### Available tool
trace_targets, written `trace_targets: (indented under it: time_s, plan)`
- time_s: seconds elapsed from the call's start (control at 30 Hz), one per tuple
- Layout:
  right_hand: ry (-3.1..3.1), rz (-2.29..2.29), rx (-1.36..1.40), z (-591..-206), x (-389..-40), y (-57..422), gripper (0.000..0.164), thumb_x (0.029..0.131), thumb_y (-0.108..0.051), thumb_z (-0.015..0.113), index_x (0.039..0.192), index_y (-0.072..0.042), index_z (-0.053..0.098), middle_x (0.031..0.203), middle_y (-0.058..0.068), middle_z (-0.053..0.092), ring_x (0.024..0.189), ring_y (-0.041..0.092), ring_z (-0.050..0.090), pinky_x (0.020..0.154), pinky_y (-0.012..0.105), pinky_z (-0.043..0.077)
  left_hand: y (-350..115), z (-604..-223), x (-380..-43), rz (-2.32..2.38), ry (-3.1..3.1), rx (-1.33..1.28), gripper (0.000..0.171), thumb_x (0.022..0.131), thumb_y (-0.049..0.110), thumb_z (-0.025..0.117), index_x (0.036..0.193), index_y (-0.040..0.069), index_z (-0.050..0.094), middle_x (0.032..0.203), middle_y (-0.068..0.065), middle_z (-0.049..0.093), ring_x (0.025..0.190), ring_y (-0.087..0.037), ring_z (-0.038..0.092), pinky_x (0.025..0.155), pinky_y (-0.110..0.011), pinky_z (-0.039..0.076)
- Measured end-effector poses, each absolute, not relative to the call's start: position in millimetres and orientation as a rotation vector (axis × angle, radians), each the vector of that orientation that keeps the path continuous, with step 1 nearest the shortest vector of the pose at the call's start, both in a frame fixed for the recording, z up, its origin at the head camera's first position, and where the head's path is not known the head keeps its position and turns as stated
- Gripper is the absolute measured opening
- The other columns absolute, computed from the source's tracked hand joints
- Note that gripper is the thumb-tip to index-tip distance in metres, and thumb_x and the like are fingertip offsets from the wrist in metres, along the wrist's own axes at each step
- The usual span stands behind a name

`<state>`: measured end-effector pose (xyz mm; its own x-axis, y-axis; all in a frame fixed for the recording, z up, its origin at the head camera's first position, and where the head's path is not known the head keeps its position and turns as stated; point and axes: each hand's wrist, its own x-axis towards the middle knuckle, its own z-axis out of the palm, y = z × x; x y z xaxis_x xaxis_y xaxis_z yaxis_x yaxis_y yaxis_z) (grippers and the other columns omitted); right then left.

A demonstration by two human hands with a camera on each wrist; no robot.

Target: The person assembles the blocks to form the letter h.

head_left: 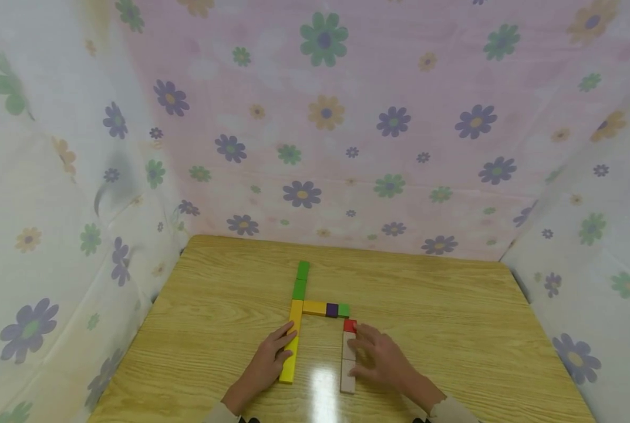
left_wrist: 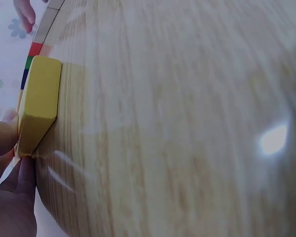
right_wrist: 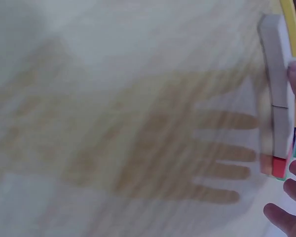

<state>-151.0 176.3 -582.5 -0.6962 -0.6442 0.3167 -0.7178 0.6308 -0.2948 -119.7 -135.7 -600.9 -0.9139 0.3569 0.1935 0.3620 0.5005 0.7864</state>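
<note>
My left hand touches the yellow block and the orange block in line with it. In the left wrist view its thumb and fingers lie against the yellow block. My right hand has spread fingers beside the plain wooden blocks; its thumb touches one of them. Its forefinger reaches the red block at their far end. Two green blocks extend the left row. A shorter orange block, a dark purple block and a small green block run sideways from it.
All the blocks lie flat on a wood-grain table. A flowered cloth hangs behind and along both sides of it. Light glares on the tabletop between the two long rows.
</note>
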Motion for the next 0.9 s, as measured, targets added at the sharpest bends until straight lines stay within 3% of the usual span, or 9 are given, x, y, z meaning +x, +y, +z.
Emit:
trace_targets:
  time_s: [0.6,0.9]
  plan:
    - [-2.739,0.562,1.182,-581.5,-143.9,174.1,0.054,0.086,-0.047,0.064,0.128,-0.012,0.061,0.141,0.012,0.046,0.126,0.032,0.045,0.086,0.058,0.046,-136.9,-602.9,-120.2,-1.411,-2.715,-0.640,0.043,0.094,0.002,0.054,0.136,-0.005,0.046,0.148,-0.017,0.034,0.132,-0.037,0.034,0.099,-0.045,0.040]
    - [-2.719,0.552,1.222,-579.3,-145.5,172.9,0.053,0.086,-0.044,0.066,0.128,-0.011,0.061,0.141,0.013,0.046,0.122,0.029,0.049,0.083,0.050,0.049,-135.2,-602.0,-119.5,-1.402,-2.691,-0.664,0.043,0.093,0.001,0.055,0.135,-0.006,0.048,0.147,-0.019,0.035,0.131,-0.039,0.036,0.097,-0.047,0.041]
